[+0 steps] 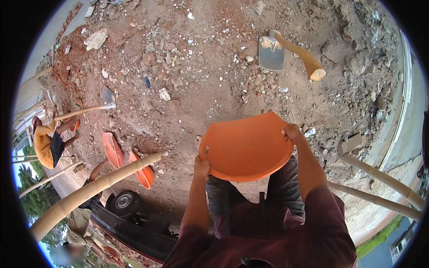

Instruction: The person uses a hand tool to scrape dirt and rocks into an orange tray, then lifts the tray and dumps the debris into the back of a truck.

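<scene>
An orange plastic soil scoop, with a broad lip and a handle hole on either side, is held in front of my legs. Its inside faces up and shows no load. My left hand is closed round its left rim by the handle hole. On the opposite side my right hand grips the right rim, fingers partly hidden behind it. Past the scoop, a hoe with a flat metal blade and thick wooden handle lies on the rubble, touched by neither hand.
Two orange scoops are on the left, near another person's arm. A bamboo pole slants above a dark vehicle with a wheel. At far left a person in yellow is beside a second hoe. Poles cross at right.
</scene>
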{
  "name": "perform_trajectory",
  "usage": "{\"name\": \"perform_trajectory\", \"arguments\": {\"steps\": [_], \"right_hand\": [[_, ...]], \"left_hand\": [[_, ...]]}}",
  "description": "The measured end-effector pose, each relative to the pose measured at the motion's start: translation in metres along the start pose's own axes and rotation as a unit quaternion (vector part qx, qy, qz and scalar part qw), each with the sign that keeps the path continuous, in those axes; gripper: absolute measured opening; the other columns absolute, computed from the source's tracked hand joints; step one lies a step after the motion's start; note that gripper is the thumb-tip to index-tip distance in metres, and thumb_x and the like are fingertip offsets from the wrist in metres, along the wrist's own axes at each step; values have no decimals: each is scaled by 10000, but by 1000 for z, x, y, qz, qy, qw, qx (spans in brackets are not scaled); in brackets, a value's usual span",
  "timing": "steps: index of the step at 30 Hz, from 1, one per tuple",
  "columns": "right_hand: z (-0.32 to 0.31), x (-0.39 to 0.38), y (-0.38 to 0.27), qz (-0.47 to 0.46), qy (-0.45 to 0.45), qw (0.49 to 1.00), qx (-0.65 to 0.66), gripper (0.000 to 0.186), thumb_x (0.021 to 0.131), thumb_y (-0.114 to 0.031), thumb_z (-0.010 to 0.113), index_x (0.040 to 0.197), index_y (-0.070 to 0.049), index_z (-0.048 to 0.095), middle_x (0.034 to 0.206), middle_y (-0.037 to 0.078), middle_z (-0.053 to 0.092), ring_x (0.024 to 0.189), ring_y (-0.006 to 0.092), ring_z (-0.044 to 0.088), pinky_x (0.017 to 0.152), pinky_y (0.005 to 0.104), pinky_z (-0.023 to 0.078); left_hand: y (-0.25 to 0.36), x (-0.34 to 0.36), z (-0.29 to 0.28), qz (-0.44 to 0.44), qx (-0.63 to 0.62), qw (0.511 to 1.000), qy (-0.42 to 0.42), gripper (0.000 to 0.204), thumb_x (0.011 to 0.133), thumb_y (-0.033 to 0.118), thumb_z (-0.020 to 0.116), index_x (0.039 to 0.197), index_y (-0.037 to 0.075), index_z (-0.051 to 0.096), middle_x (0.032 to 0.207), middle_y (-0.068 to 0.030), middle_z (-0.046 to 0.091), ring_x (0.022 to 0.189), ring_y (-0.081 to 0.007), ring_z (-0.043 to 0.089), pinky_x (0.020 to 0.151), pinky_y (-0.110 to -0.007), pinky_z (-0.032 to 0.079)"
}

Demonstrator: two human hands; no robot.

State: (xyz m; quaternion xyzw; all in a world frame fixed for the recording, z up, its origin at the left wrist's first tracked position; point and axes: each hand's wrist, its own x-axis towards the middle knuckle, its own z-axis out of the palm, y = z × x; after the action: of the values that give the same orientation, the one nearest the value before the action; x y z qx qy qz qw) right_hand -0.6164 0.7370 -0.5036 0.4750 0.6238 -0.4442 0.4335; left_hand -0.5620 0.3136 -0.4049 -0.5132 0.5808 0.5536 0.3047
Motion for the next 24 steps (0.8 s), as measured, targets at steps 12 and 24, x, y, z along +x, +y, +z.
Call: {"name": "perform_trajectory", "arguments": {"steps": [12, 24], "right_hand": [[-40, 153, -170, -52, -11, 982, -183, 174, 814, 9, 627, 664, 97, 643, 625, 172, 643, 507, 217, 623, 474, 370, 516], [51, 86, -137, -194, 66, 976, 73, 169, 950, -141, 578, 970, 3, 664, 637, 52, 577, 510, 122, 537, 475, 293, 449]], "left_hand": [[72, 179, 95, 10, -164, 986, -20, 279, 736, -75, 572, 1004, -150, 555, 855, -158, 613, 715, -216, 627, 578, -351, 498], [107, 155, 21, 249, -177, 950, -71, 639, 748, -75, 484, 1385, -44, 464, 1187, -133, 618, 1025, -225, 641, 863, -343, 554]]}}
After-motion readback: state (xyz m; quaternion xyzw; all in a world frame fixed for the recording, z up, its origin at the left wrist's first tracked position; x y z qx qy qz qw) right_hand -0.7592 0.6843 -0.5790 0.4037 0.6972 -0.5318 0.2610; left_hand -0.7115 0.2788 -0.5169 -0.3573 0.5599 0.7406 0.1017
